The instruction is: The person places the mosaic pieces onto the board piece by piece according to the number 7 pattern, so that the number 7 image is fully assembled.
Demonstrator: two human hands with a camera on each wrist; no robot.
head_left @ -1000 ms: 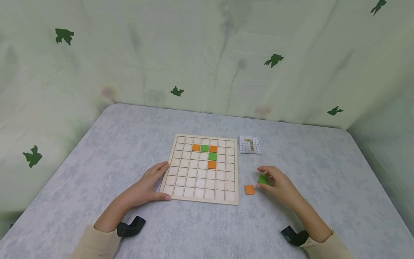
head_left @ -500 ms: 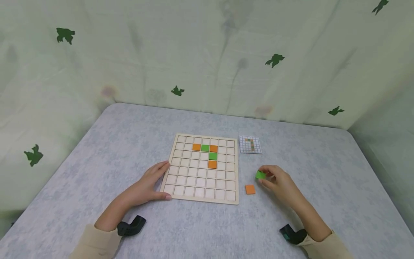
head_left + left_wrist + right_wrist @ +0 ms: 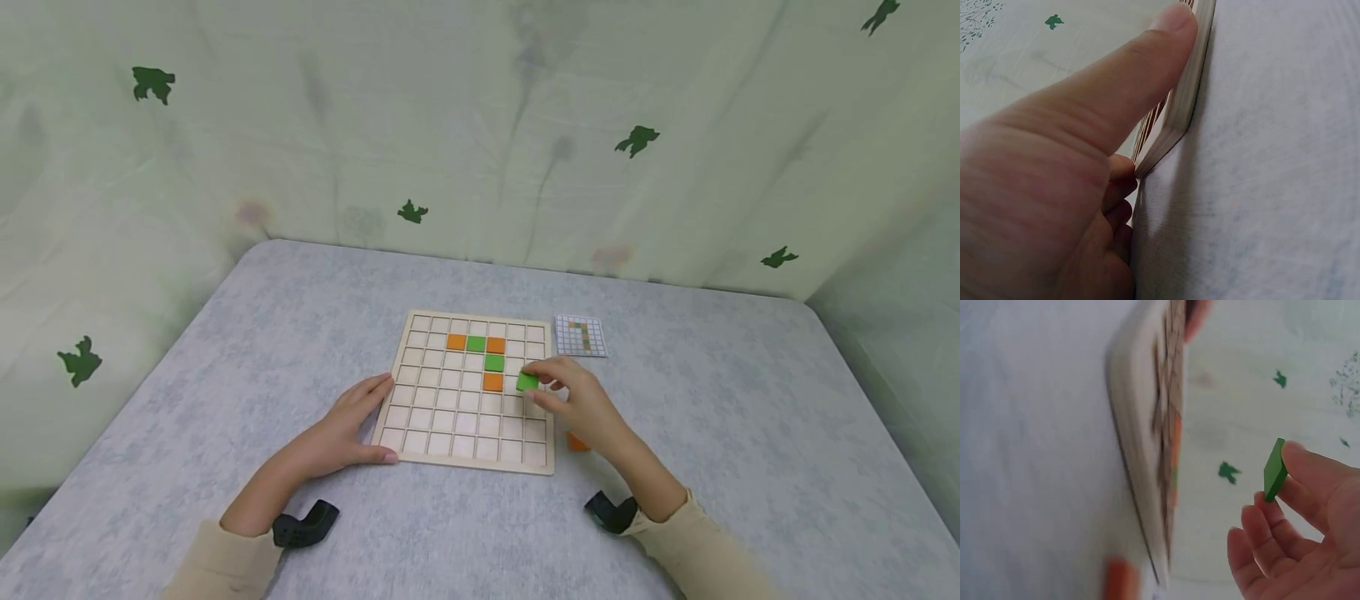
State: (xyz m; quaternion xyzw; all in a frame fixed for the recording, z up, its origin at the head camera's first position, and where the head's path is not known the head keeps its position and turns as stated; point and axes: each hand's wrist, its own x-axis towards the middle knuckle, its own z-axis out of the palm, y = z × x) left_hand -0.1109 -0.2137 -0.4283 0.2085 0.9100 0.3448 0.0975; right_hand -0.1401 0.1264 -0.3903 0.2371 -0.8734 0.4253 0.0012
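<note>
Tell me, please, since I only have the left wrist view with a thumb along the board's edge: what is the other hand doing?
Observer: The right hand pinches a green tile above the wooden board.
Operator: Are any tiles in the board already?
Observer: Yes, five: three orange and two green, forming an L from the second row down.
Operator: Is anything lying beside the board?
Observer: An orange tile lies on the table at the board's right edge, partly hidden by the right wrist.
</note>
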